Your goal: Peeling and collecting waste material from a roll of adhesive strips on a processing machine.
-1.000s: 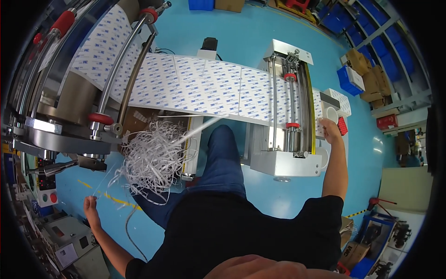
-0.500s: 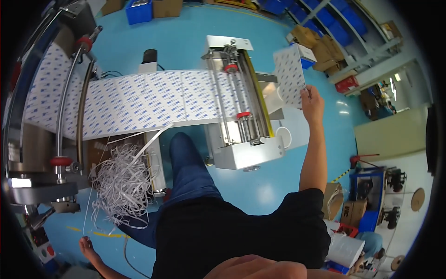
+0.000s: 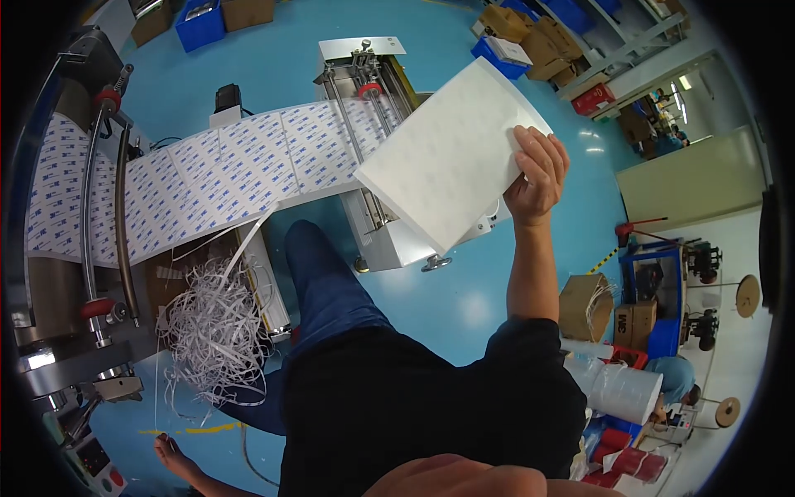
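R hand (image 3: 537,176) is raised w/ fingers curled round the right edge of a stack of white rectangular sheets (image 3: 447,157), thumb on the near face, gripping it firmly; stack is held up in the air, tilted, in front of the grey metal sheet-cutting machine (image 3: 389,224) and hiding part of it. L hand (image 3: 170,451) hangs low at bottom left, near the floor, fingers loosely spread, holding nothing. A wide white web of paper printed w/ small blue marks (image 3: 207,178) runs from the big rollers at left across to the cutter. Below it, a tangled heap of thin white paper trim strips (image 3: 211,331) sits beside the person's blue-trousered leg (image 3: 327,282). Blue floor (image 3: 464,306) all round; brown cardboard boxes (image 3: 584,306) stand at right.
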{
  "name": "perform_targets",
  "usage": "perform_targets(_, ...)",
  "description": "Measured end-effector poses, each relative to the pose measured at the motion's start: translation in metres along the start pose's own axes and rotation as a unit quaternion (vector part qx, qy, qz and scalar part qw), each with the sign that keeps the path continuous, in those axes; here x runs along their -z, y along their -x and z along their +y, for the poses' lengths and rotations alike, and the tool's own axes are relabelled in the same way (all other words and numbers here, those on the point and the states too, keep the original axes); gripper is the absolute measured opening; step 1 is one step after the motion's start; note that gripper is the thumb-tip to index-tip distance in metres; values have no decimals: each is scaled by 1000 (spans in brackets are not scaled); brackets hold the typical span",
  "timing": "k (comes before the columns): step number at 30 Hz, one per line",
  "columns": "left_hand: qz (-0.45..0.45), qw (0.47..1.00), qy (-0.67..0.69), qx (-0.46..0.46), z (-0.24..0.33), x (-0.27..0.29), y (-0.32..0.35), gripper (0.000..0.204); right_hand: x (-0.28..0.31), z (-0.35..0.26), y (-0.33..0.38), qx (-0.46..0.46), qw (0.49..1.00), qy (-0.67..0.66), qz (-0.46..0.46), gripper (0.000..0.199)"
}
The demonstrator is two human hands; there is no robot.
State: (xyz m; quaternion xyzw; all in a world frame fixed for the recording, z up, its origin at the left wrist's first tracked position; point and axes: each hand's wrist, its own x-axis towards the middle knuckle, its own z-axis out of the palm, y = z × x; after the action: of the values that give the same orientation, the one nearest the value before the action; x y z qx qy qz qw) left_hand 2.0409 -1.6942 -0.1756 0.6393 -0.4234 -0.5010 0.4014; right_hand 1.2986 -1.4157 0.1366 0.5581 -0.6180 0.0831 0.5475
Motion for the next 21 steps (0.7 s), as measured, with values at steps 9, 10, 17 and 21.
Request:
perform_targets(9,-11,999,-32,-21,9,-2,12,37,-3,-12,-4,-12,999,-27,20,26)
perform_targets(10,-12,999,-30,-20,6,3,8,37,-3,-15,-8,-8,999,-30,20,26)
perform_targets(17,-3,1000,-21,-18,-54,119,-82,39,-15,-85,-50,4,999,-32,14,25)
perform_targets(21,81,996,0,41,-60,160,-115,39,-18,-113,-62,-12,999,-42,18,27)
